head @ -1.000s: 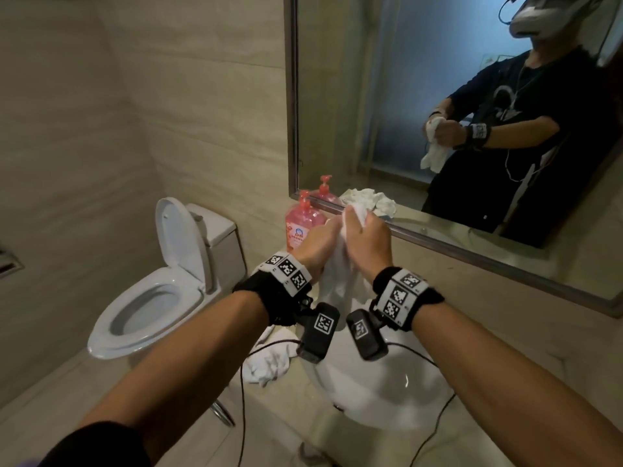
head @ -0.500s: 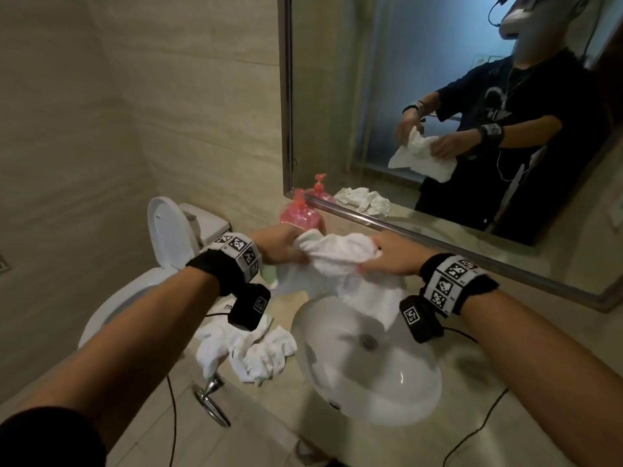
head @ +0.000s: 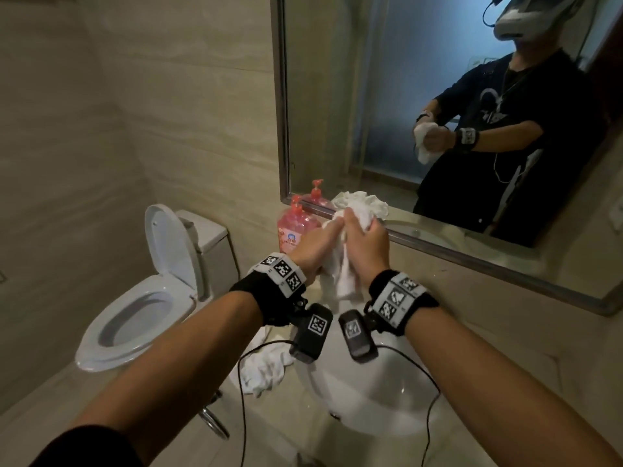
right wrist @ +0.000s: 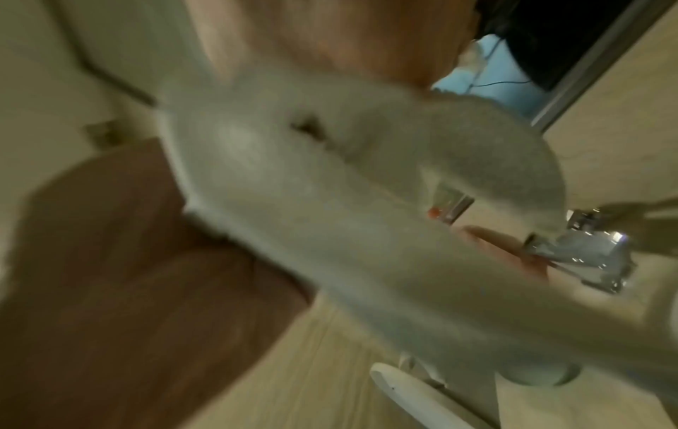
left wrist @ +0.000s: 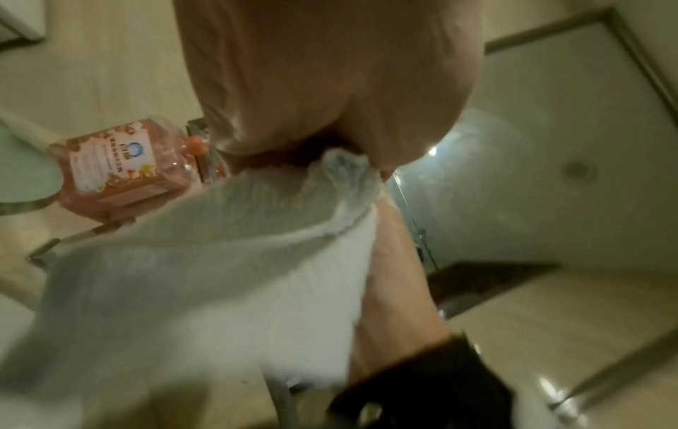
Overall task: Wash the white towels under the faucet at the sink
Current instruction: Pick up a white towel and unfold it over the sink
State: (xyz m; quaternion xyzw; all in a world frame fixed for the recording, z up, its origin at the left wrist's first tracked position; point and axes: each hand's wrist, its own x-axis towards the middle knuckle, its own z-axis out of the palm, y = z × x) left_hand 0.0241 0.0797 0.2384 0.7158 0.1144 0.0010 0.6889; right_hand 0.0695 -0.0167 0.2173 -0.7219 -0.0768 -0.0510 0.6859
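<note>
Now, grip: left hand (head: 317,246) and right hand (head: 365,244) both curl around 1 bunched white towel (head: 344,274), palms facing.
Axis: towel hangs downward from the fingers, above the far rim of the sink (head: 371,396).
Nearer hand: neither; level.
Faucet (right wrist: 583,255): just beyond the towel.
Surface: beige counter (head: 472,298); second towel (head: 266,369) left of the sink.
Room: mirror (head: 404,96) far, toilet (head: 141,298) left.

Both forearms reach toward the frame's center, wrists nearly touching. The left hand (head: 315,246) and right hand (head: 365,246) are pressed close together, fingers curled around a bunched white towel (head: 344,274).
</note>
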